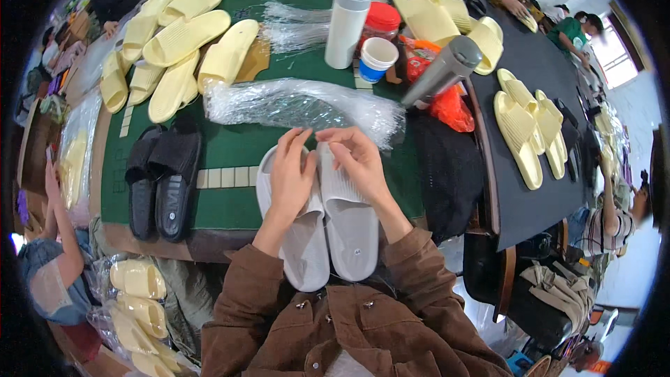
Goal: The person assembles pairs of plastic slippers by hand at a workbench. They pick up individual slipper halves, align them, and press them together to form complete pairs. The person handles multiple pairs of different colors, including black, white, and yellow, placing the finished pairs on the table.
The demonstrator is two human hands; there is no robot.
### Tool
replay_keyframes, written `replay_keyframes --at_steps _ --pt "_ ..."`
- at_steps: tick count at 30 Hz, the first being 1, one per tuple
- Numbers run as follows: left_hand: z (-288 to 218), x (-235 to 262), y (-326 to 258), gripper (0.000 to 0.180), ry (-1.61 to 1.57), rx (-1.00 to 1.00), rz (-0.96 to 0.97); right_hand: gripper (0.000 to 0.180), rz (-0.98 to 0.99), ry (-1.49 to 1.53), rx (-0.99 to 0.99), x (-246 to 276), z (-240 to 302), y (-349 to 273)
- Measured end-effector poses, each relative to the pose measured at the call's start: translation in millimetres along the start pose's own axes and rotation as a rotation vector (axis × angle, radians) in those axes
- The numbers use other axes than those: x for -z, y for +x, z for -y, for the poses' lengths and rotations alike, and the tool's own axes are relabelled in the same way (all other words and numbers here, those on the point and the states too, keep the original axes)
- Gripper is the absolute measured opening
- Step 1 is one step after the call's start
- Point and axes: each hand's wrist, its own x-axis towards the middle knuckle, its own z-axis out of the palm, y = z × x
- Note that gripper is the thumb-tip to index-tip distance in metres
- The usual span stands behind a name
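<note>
A pair of light grey slippers [354, 237] lies side by side at the table's near edge, toes pointing away from me. My left hand [288, 171] rests over the left slipper's strap and toe, its fingers bent. My right hand [357, 160] is over the right slipper's toe, with thumb and forefinger close together. The fingertips of both hands meet near the gap between the toes; anything thin between them is too small to make out. Just beyond lies a bundle of clear plastic strands [300, 106]. Left of the grey pair stand black slippers [172, 181].
Cream slippers [185, 38] are heaped at the far left of the green table mat [230, 213]. A white bottle [347, 24], a white-and-blue cup [377, 59], a red-lidded jar [381, 21] and a grey tumbler [443, 70] stand beyond. Several people work around; wrapped slippers [138, 279] lie lower left.
</note>
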Motion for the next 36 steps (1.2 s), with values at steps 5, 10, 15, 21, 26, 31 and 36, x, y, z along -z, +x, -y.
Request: replay_keyframes --at_steps 5,10,15,21,26,31,36 --pt "-3.0 1.0 1.6 0.022 -0.051 -0.007 0.047 0.007 0.035 0.599 -0.022 24.7 38.7 -23.0" --pt "-0.2 1.0 0.8 0.021 -0.036 -0.012 0.051 0.011 -0.558 -0.202 0.259 88.9 116.3 -65.5" --pt "-5.5 -0.1 1.6 0.022 0.02 0.021 0.046 0.016 -1.068 -1.004 0.444 221.6 177.6 -110.4" --pt "-2.7 -6.3 3.8 0.02 0.046 -0.022 0.095 0.051 -1.009 -1.598 -0.093 361.6 173.8 -109.7" --pt "1.1 -4.0 2.4 0.017 0.06 -0.051 0.059 0.036 -0.923 -1.753 -0.042 380.9 147.2 -38.6" --pt "-1.5 -3.6 1.9 0.016 0.088 -0.037 0.067 0.034 -0.805 -1.746 -0.133 387.9 151.0 6.7" --pt "2.2 -8.1 1.6 0.017 0.074 -0.051 0.062 0.03 -0.875 -1.718 0.048 398.8 149.4 -7.9"
